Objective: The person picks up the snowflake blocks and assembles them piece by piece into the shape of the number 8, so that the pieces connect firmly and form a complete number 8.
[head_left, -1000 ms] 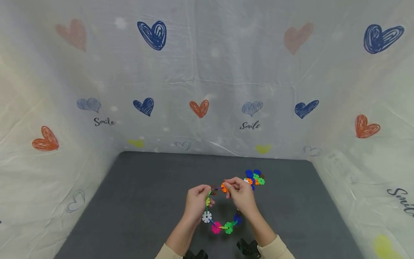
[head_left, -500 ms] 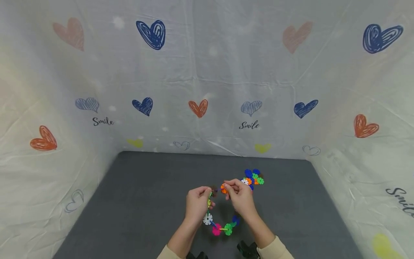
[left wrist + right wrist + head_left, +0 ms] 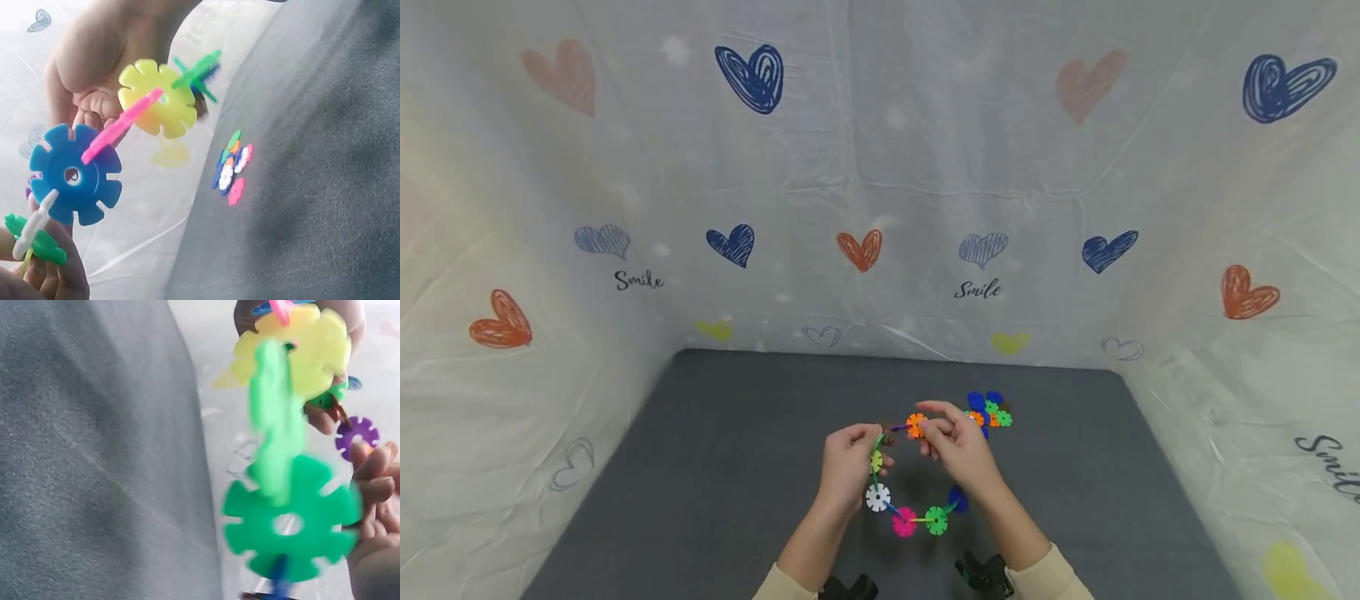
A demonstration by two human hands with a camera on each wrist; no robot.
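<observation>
A loop of slotted, flower-shaped plastic discs hangs between both hands. My left hand (image 3: pixel 846 467) pinches its left side between thumb and index finger, close to a brown disc (image 3: pixel 890 437). My right hand (image 3: pixel 962 450) holds the edge of an orange disc (image 3: pixel 916 426), its index finger stretched out above. Between the orange and brown discs sits a purple disc (image 3: pixel 357 438). Lower on the loop hang a white disc (image 3: pixel 877 498), a pink disc (image 3: pixel 904 522), a green disc (image 3: pixel 936 521) and a blue disc (image 3: pixel 958 499). The left wrist view has a yellow disc (image 3: pixel 156 100) between them.
A small pile of loose discs (image 3: pixel 992 408) in several colours lies on the dark grey table (image 3: pixel 760 425), behind the right hand. A pale curtain (image 3: pixel 910 167) with printed hearts encloses the table's back and sides. Dark wrist cameras (image 3: pixel 983 575) show at the sleeves.
The orange disc has risen slightly and shows more of its face. My right index finger has straightened away from it. Both hands and the loop have shifted slightly.
</observation>
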